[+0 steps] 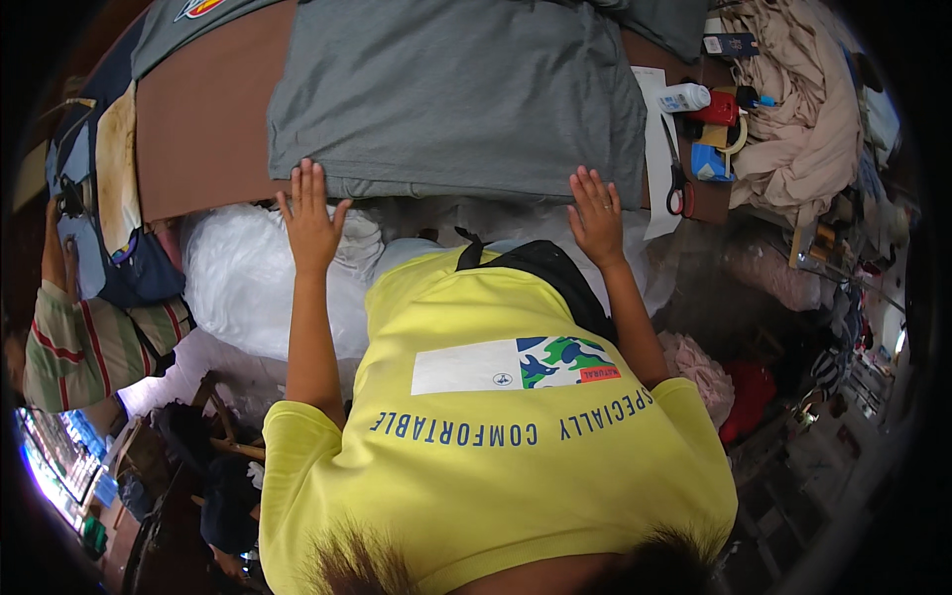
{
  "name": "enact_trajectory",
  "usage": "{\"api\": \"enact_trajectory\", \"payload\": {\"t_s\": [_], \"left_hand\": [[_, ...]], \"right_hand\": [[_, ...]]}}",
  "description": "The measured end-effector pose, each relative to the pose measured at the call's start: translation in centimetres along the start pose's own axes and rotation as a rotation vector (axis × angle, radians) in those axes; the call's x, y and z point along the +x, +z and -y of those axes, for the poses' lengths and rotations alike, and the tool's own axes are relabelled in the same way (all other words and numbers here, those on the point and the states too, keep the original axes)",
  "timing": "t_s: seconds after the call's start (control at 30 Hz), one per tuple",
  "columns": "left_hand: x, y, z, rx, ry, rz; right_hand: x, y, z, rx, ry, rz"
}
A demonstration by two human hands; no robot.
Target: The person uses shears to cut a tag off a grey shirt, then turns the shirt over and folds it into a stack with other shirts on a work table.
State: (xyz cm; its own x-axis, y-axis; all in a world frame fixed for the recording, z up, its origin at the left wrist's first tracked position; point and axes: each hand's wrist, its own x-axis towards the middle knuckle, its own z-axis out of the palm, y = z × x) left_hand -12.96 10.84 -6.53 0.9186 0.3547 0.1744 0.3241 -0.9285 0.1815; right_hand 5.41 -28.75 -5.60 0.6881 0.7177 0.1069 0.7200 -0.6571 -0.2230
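A dark grey T-shirt [456,94] lies spread over the brown table, its hem along the table's near edge. My left hand [311,213] rests at the hem's left corner, fingers stretched out, fingertips on the cloth. At the right end of the hem my right hand [597,213] also has its fingers extended, touching or just beside the fabric. Neither hand grips anything. The shirt's upper part runs out of the picture at the top.
Right of the shirt are a paper strip [654,149], scissors [678,188], a white bottle [684,97] and a tape roll [736,134]. Beige cloth [803,109] is heaped beyond. White plastic bags [248,278] bulge below the table [208,119]. Another person [89,347] works at the left.
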Motion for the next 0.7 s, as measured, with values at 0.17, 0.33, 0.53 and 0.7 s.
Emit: {"api": "enact_trajectory", "payload": {"t_s": [0.17,0.33,0.53,0.7], "left_hand": [[-0.5,0.4,-1.6,-0.063,0.014,-0.18],[3.1,1.2,-12.5,-0.293,0.462,0.079],[5.0,3.0,-19.6,-0.214,0.814,0.224],[5.1,3.4,-20.7,-0.235,0.816,0.267]], "right_hand": [[-0.3,-0.6,0.8,0.043,0.012,-0.061],[-0.4,1.3,0.1,0.321,0.132,-0.441],[-1.1,1.4,-0.1,0.366,0.234,-0.472],[-2.2,1.4,0.0,0.347,0.285,-0.443]]}}
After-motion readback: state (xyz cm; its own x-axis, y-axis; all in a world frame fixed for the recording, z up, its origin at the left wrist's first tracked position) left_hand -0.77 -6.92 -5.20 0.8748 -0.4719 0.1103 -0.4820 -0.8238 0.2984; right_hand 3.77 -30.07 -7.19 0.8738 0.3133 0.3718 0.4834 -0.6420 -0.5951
